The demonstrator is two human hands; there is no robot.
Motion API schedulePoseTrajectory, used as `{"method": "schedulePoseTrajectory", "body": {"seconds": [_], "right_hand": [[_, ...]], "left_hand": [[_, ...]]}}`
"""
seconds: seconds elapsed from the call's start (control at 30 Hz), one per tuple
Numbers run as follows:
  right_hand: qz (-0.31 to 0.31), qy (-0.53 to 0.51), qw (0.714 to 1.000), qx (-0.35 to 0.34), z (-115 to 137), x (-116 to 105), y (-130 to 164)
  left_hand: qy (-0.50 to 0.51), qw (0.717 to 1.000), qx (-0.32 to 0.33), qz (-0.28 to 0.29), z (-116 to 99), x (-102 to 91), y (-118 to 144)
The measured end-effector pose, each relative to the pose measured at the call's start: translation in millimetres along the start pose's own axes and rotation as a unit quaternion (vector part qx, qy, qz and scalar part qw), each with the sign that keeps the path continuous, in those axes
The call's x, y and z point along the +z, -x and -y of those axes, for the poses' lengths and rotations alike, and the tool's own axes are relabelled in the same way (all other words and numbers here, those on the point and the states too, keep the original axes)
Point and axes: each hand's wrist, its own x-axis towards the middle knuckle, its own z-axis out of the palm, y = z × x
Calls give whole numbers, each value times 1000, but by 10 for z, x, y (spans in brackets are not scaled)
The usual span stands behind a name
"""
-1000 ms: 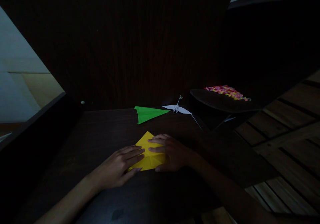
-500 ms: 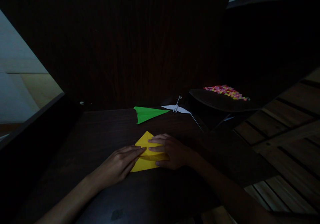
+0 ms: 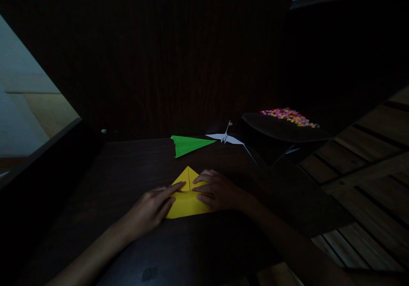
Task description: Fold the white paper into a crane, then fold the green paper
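A sheet of yellow origami paper lies on the dark wooden surface, folded to a point at the far end with a crease down its middle. Across its near half, a flap bulges slightly. My left hand holds the paper's left side, index finger stretched over the upper part and thumb on the near flap. On the right side, my right hand grips the paper with its fingers on top and thumb against the flap. The fingertips of both hands show; parts of the paper's sides are hidden beneath them.
Beyond the paper lie a green paper plane and a white origami crane. Small colourful pieces are heaped on a raised dark shelf at right. A dark upright panel stands behind; wooden slats show at right.
The central crease at the paper's tip shows more clearly, and the near flap's edge has shifted upward. My right thumb has moved up, and my left fingers have spread a little.
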Motion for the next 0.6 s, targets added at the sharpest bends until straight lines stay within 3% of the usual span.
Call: {"method": "schedulePoseTrajectory", "body": {"seconds": [0.6], "right_hand": [[-32,-40,996,68,48,61,-66]], "left_hand": [[7,1000,24,-7,-18,19,-2]]}}
